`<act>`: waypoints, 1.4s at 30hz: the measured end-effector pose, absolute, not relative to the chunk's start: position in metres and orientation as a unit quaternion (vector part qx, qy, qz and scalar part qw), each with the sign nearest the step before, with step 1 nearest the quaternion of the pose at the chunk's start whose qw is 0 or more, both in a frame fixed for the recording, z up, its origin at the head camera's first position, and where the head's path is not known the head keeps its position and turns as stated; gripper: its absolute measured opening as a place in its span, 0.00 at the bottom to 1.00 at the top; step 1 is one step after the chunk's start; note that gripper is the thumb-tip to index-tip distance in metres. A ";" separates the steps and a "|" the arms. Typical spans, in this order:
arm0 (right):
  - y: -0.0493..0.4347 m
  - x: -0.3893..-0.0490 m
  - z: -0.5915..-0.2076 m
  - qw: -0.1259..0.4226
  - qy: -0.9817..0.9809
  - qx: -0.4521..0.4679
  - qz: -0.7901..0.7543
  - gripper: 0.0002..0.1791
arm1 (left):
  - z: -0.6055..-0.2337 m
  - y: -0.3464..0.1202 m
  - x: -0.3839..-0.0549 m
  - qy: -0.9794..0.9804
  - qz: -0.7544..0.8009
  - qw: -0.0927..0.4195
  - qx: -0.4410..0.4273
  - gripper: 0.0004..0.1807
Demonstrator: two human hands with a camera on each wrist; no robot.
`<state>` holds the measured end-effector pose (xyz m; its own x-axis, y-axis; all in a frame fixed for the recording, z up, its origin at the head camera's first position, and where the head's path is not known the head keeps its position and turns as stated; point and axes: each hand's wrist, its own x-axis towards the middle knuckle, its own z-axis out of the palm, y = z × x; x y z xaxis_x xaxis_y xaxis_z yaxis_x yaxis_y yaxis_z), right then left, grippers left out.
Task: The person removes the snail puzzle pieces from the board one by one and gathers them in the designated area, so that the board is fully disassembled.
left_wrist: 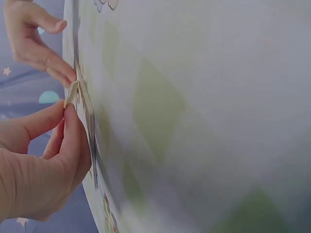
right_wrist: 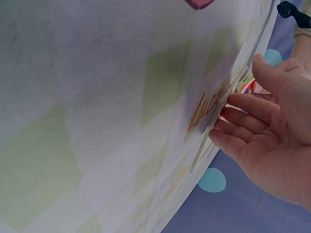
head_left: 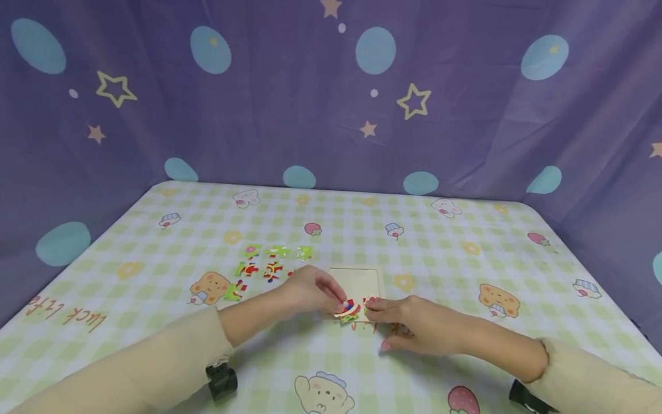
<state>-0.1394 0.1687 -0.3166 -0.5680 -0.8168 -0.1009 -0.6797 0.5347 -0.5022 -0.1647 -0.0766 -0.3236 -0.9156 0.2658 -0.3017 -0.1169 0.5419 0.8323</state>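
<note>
A pale wooden puzzle tray lies on the table in front of me. My left hand pinches a colourful puzzle piece between thumb and finger, tilted over the tray's near edge; its wooden edge shows in the left wrist view. My right hand has its fingers stretched out, and their tips touch the tray at its near right. Under them lies another puzzle piece, partly covered by the fingers.
Left of the tray, several loose puzzle pieces lie in rough rows, one partly behind my left hand. A checked cloth with printed figures covers the table. Behind the table hangs a purple curtain.
</note>
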 end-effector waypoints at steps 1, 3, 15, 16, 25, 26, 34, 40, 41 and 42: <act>0.169 -0.139 -0.317 0.164 0.861 -0.435 -0.208 0.32 | -0.324 -0.080 -0.165 0.851 0.483 0.202 0.044 0.07; 0.169 -0.139 -0.317 0.163 0.861 -0.436 -0.205 0.32 | -0.322 -0.088 -0.165 0.844 0.494 0.206 0.039 0.07; 0.170 -0.138 -0.316 0.164 0.863 -0.433 -0.204 0.33 | -0.311 -0.143 -0.172 0.853 0.481 0.201 0.018 0.09; 0.170 -0.138 -0.316 0.164 0.863 -0.432 -0.206 0.33 | -0.309 -0.148 -0.172 0.856 0.476 0.198 0.024 0.09; 0.170 -0.138 -0.315 0.170 0.862 -0.433 -0.202 0.32 | -0.297 -0.182 -0.172 0.876 0.442 0.190 0.033 0.11; 0.170 -0.138 -0.315 0.171 0.862 -0.433 -0.202 0.32 | -0.297 -0.185 -0.172 0.878 0.437 0.189 0.038 0.10; 0.169 -0.138 -0.313 0.167 0.861 -0.436 -0.201 0.32 | -0.300 -0.193 -0.170 0.935 0.326 0.111 0.082 0.03; 0.169 -0.138 -0.313 0.164 0.860 -0.441 -0.200 0.32 | -0.305 -0.192 -0.169 0.937 0.329 0.080 0.089 0.05; 0.169 -0.138 -0.313 0.164 0.859 -0.441 -0.201 0.32 | -0.305 -0.192 -0.170 0.936 0.331 0.078 0.090 0.05; 0.169 -0.138 -0.313 0.164 0.859 -0.441 -0.201 0.32 | -0.306 -0.192 -0.170 0.936 0.331 0.077 0.091 0.06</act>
